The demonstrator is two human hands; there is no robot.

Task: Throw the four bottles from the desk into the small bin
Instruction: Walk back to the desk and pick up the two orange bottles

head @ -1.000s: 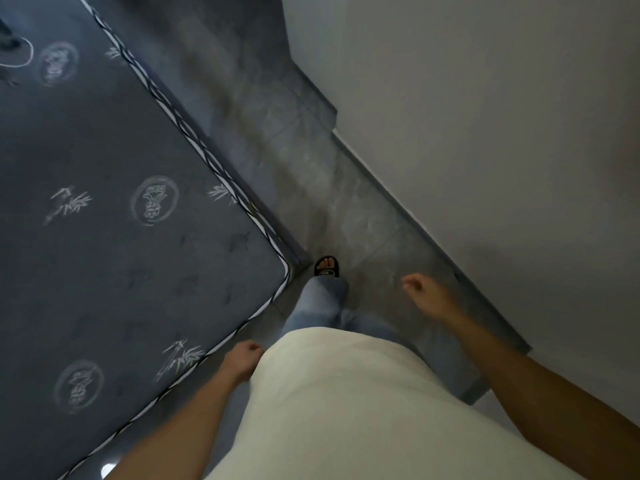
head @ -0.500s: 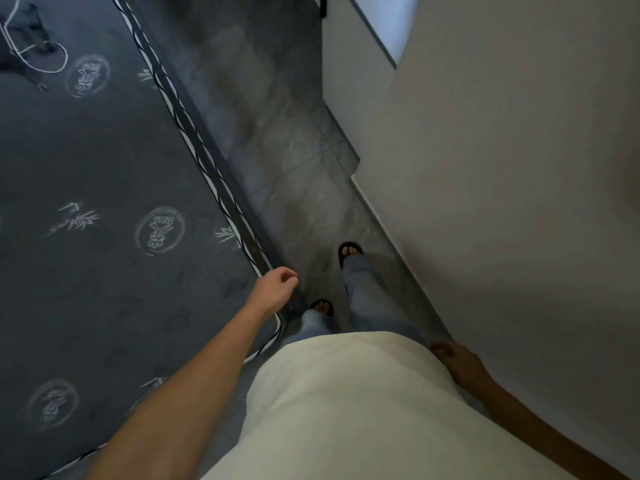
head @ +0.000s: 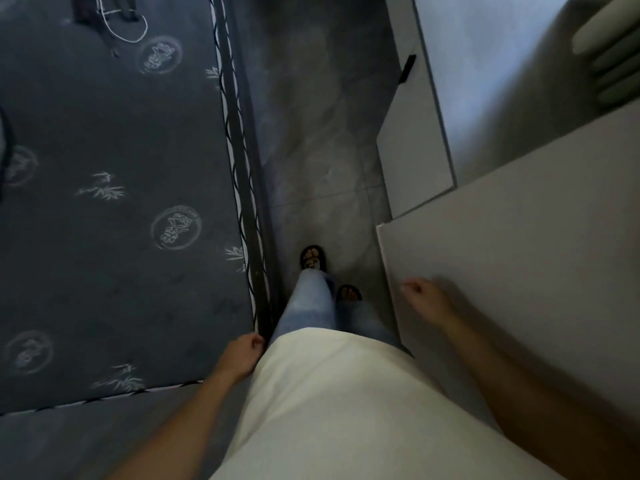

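Observation:
No bottle, desk or bin shows in the head view. My left hand [head: 242,356] hangs at my hip beside the mattress corner, fingers curled loosely, holding nothing. My right hand [head: 427,299] swings in front of a white panel on the right, fingers also curled and empty. My feet in dark sandals [head: 313,258] stand on the grey tiled floor between the two.
A dark grey patterned mattress [head: 104,202] fills the left side, with a white cord [head: 121,26] lying on it at the top. A white panel [head: 502,237] and a white cabinet [head: 415,133] with a black handle line the right. A narrow tiled aisle [head: 311,116] runs ahead.
I have walked forward along the aisle. My left hand swung back to my hip and my right hand swung forward. The white cabinet has come into view on the right.

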